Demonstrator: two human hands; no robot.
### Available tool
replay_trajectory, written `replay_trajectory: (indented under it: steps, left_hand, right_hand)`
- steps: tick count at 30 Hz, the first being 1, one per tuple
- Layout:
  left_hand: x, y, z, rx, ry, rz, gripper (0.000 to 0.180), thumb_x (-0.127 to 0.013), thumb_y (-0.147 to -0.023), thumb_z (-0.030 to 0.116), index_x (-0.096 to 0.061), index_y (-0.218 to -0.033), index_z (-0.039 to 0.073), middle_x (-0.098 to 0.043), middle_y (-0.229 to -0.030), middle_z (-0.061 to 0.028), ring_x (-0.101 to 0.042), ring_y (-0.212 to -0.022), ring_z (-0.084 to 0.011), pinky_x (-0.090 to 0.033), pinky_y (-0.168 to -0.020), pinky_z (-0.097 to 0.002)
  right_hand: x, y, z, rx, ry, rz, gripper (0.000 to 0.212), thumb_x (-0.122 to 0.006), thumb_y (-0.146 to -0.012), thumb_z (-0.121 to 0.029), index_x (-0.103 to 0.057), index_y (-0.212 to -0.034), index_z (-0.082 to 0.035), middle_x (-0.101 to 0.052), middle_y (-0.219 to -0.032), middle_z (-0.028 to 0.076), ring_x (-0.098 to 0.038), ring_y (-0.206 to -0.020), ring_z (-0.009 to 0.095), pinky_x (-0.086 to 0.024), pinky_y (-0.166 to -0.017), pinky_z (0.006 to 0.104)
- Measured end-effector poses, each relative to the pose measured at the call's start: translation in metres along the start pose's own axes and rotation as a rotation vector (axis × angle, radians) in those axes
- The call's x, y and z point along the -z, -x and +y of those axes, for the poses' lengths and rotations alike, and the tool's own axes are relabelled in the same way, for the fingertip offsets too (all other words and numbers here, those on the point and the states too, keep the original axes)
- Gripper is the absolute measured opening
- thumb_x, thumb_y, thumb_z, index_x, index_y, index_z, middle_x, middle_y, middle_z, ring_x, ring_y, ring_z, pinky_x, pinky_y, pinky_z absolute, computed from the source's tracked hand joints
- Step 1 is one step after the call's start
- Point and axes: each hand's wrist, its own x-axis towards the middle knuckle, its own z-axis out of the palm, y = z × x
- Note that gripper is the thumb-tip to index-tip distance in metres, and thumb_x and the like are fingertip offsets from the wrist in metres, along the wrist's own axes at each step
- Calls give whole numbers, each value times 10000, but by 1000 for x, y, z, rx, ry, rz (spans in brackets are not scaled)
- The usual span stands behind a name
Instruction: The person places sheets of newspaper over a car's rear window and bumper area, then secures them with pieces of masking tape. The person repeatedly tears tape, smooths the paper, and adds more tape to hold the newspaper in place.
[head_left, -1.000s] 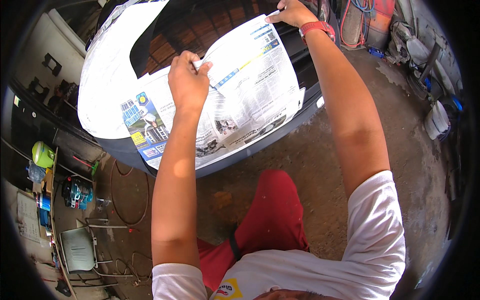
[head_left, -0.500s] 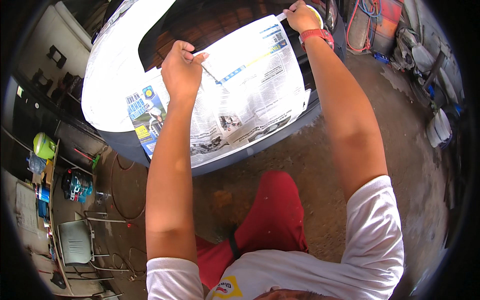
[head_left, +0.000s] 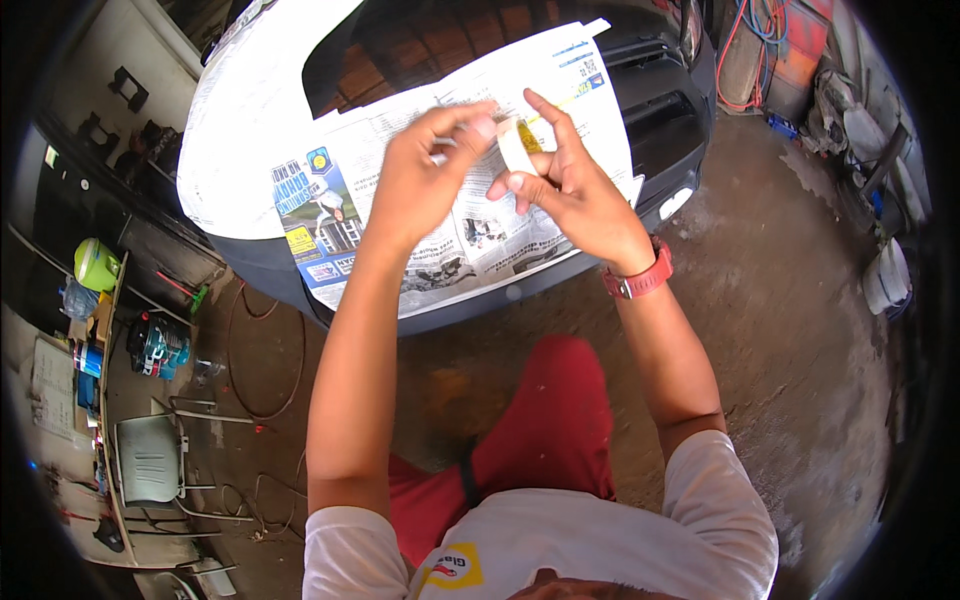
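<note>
A sheet of newspaper (head_left: 470,235) lies against the front bumper (head_left: 250,262) of a car, with a short pale strip of tape (head_left: 594,28) at its upper right corner. In front of the paper my right hand (head_left: 580,195) holds a roll of masking tape (head_left: 515,150), its index finger raised. My left hand (head_left: 420,175) is close beside the roll, thumb and index finger pinched together at the roll's edge. Motion blurs those fingertips, so whether they grip the tape's end is unclear.
White covering (head_left: 235,130) hangs over the car's left side. Dark grille openings (head_left: 650,110) show right of the paper. A grey chair (head_left: 150,460), a shelf with a green container (head_left: 95,262), and a hose (head_left: 232,370) are at left. Buckets (head_left: 886,275) stand far right.
My right hand has come down and left from the paper's upper right corner with the tape roll. My left hand has left the paper's upper edge and moved right, to the roll.
</note>
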Motion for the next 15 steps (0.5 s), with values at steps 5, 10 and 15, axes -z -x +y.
replay_trajectory:
  steps: [5,10,15]
  left_hand:
    - [-1,34,-2,45,-1,-83,137,-826,-1031,183,-789,-1006,53,-700,-1192,-39,-665,-1075,-140,-555,-894,-326]
    - [17,42,-4,177,-84,-312,125,-747,-1089,166,-694,-1114,55,-669,-1148,-45,-655,-1059,-161,-547,-875,-341]
    - [8,52,3,81,-193,-211,163,-769,-1070,170,-718,-1089,16,-703,-1135,-117,-698,-991,-184,-561,-815,-359]
  right_hand:
    - [-17,24,4,-62,47,-21,809,-688,-1092,-126,-230,-1756,-68,-808,-960,84,-622,-746,159,-518,-794,307]
    - [-28,39,9,-51,103,-45,807,-688,-1078,-115,-246,-1754,-89,-806,-956,99,-648,-754,201,-524,-803,329]
    - [-36,39,17,-21,74,-2,759,-673,-1101,-116,-265,-1740,-81,-807,-967,101,-687,-821,194,-532,-830,331]
